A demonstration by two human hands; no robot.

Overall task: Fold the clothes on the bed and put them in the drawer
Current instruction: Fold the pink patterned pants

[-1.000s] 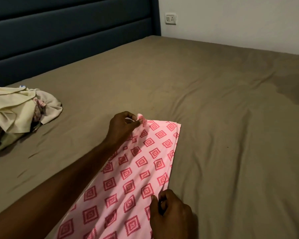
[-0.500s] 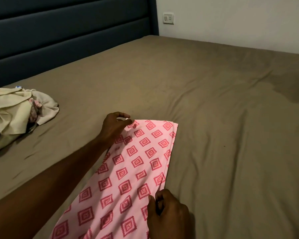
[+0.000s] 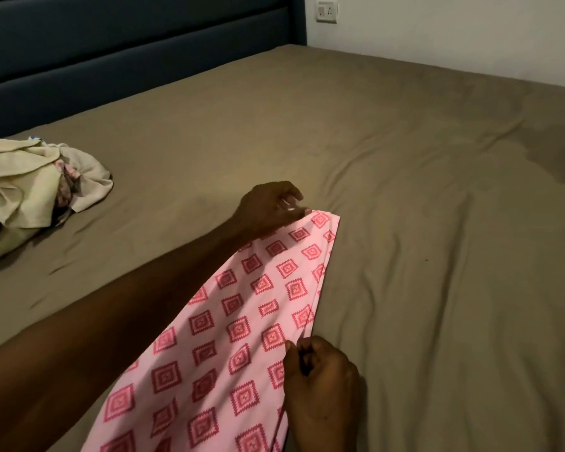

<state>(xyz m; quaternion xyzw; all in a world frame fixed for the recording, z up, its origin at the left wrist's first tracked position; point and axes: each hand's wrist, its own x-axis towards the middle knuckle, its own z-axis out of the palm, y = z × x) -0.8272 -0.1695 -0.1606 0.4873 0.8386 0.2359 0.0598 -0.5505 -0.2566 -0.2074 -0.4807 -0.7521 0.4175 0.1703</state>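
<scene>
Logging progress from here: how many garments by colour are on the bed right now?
Pink patterned cloth: 1, both hands on it.
Cream clothes in the pile: at least 2; floral piece tucked inside, count unclear.
Total: 3 or more.

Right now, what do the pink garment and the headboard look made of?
Pink garment: thin woven fabric, likely cotton, matte; it creases sharply and lies flat. Headboard: padded upholstery, dark blue, matte; soft horizontal channels. Fabric or faux leather, cannot tell.

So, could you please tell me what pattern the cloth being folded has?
Pink cloth with rows of red stepped diamond motifs, clearest in the head view.
</scene>
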